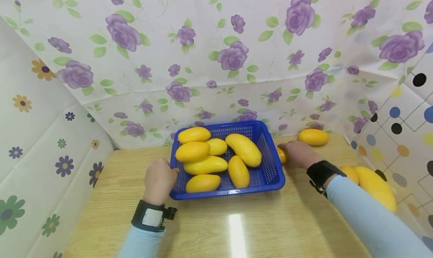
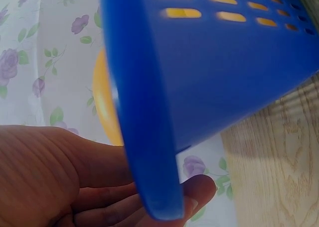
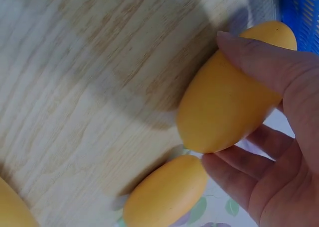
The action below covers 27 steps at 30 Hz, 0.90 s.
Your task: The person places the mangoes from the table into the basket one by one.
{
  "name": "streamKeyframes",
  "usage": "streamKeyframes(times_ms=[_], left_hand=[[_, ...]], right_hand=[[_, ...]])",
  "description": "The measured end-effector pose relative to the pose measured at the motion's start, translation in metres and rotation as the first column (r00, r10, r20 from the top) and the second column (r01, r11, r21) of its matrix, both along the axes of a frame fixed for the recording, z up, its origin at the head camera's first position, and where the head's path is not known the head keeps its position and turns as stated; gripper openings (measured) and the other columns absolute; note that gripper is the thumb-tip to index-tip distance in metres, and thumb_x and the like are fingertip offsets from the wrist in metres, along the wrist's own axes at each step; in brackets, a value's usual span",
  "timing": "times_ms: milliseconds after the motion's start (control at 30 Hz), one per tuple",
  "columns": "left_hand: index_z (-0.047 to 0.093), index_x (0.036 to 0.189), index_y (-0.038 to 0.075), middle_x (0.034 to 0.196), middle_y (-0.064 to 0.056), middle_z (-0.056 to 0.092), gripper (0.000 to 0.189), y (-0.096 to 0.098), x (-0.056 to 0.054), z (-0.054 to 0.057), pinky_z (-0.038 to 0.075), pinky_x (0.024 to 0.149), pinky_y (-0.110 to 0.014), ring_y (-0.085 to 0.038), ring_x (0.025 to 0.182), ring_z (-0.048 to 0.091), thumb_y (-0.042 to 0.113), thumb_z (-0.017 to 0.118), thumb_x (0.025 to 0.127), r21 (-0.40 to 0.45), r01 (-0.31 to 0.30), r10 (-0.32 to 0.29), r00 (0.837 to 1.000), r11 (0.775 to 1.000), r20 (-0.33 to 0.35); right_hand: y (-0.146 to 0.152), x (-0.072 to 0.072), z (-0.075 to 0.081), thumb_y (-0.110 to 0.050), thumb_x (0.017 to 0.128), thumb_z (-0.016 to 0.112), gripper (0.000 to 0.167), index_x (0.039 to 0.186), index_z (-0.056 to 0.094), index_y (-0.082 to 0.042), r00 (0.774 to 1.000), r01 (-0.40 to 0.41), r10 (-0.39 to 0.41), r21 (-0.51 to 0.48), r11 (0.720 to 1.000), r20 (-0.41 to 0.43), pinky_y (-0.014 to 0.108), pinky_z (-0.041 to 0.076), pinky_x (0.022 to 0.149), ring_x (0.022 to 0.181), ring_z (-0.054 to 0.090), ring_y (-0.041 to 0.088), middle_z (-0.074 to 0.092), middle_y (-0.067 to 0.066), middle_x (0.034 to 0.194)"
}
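Observation:
A blue plastic basket (image 1: pixel 230 191) with slotted sides holds several yellow mangoes (image 1: pixel 243 150). My left hand (image 1: pixel 160 180) pinches the basket's left rim (image 2: pixel 144 112) between thumb and fingers. On the other side, just beyond the basket's right wall, my right hand (image 1: pixel 300 154) grips a mango (image 3: pixel 224 97). Thumb and fingers lie around that mango's sides, and only part of it shows in the head view. Behind the right hand, another mango (image 1: pixel 313 137) lies on the table near the back cloth.
More mangoes (image 1: pixel 375 188) lie on the wooden table (image 1: pixel 209 228) at the right, partly hidden by my right forearm. A cloth with purple flowers (image 1: pixel 216 62) hangs behind the table. Patterned cloths also stand at the left (image 1: pixel 50 156) and right (image 1: pixel 402 138).

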State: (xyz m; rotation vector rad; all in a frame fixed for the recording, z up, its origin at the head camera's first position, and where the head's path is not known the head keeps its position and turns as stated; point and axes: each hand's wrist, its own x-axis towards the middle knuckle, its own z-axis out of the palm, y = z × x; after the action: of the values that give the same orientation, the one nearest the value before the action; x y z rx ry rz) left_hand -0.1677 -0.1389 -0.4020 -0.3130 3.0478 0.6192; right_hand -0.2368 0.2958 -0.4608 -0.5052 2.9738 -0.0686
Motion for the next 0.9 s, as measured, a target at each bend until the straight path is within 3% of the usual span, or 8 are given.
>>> streamKeyframes(times_ms=[133,267,467,633,733,900], left_hand=[[0.062,0.068,0.002,0.058,-0.008,0.056,0.028,-0.001,-0.001,-0.001,0.035,0.035,-0.021,-0.018,0.047,0.053,0.024,0.069,0.083,-0.003,-0.002,0.002,1.000,1.000,-0.001],[0.062,0.068,0.002,0.058,-0.008,0.057,0.028,-0.001,-0.001,-0.002,0.036,0.035,-0.021,-0.018,0.047,0.053,0.024,0.069,0.083,-0.003,0.001,-0.001,1.000,1.000,-0.007],[0.060,0.064,0.003,0.055,-0.007,0.053,0.029,-0.001,0.000,-0.003,0.034,0.035,-0.021,-0.018,0.045,0.051,0.024,0.069,0.083,0.012,0.002,-0.002,1.000,1.000,-0.016],[0.056,0.060,0.005,0.051,-0.004,0.047,0.032,-0.001,0.001,-0.003,0.032,0.034,-0.022,-0.017,0.043,0.049,0.024,0.069,0.083,0.020,0.005,-0.005,1.000,1.000,-0.019],[0.056,0.061,0.005,0.051,-0.004,0.047,0.032,-0.001,0.001,-0.002,0.032,0.034,-0.022,-0.017,0.044,0.049,0.023,0.069,0.083,0.021,0.008,-0.008,1.000,1.000,-0.019],[0.058,0.063,0.004,0.053,-0.007,0.051,0.030,-0.002,0.001,-0.001,0.034,0.035,-0.021,-0.017,0.045,0.051,0.024,0.069,0.084,0.023,0.006,-0.006,1.000,1.000,-0.012]], right_hand=[[0.004,0.001,-0.002,-0.021,0.077,0.075,0.043,0.115,0.063,-0.005,0.999,-0.004,0.005,0.009,1.000,-0.042,0.046,0.052,0.082,0.078,0.064,0.026,0.070,0.012,0.093],[0.006,0.004,-0.003,-0.032,0.069,0.080,0.045,0.100,0.067,-0.004,0.998,0.047,-0.046,0.017,0.999,-0.046,0.039,0.052,0.070,0.062,0.053,0.019,0.063,0.005,0.074],[0.011,0.012,-0.001,-0.042,0.066,0.080,0.054,0.095,0.062,-0.001,0.982,0.183,-0.183,0.004,0.983,0.040,0.035,0.047,0.065,0.062,0.050,0.021,0.058,0.005,0.072],[0.014,0.017,0.004,-0.049,0.071,0.074,0.053,0.092,0.061,-0.002,0.961,0.263,-0.259,-0.032,0.964,0.095,0.034,0.044,0.061,0.064,0.051,0.022,0.058,0.007,0.073],[0.014,0.019,0.010,-0.059,0.074,0.066,0.054,0.080,0.060,-0.005,0.952,0.295,-0.289,-0.058,0.954,0.098,0.032,0.040,0.054,0.058,0.050,0.022,0.056,0.006,0.066],[0.008,0.018,0.030,-0.050,0.072,0.071,0.047,0.073,0.054,-0.006,0.948,0.318,-0.316,-0.149,0.936,0.041,0.029,0.033,0.045,0.051,0.048,0.022,0.050,0.006,0.059]])
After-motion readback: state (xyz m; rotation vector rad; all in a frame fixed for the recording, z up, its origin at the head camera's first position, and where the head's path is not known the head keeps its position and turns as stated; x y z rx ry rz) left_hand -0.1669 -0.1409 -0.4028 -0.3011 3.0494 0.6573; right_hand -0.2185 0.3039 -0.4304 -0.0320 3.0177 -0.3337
